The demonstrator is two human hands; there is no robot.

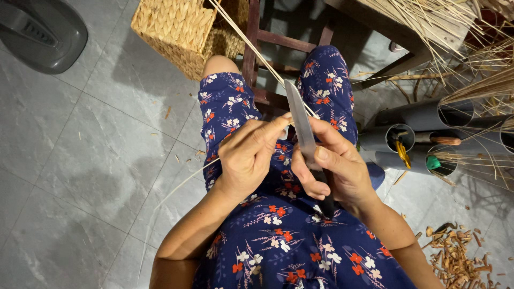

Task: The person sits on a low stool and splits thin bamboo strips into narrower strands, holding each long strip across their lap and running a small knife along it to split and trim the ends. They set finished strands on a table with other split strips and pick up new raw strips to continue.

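Observation:
My right hand [331,170] grips the dark handle of a long knife [300,122], blade pointing away from me, thumb resting on its flat. My left hand [250,154] pinches a thin pale bamboo strip [243,36] right beside the blade. The strip runs up and away past a wooden stool [282,40] and trails down to the left over the floor. Both hands hover above my lap, covered in a navy dress with red and white flowers.
A woven basket [174,29] stands ahead on the grey tile floor. Grey plastic tubes [415,134] holding tools and strips lie at right, under bundles of thin strips [455,32]. Wood shavings [455,257] litter the lower right. A dark grey object [40,32] sits top left.

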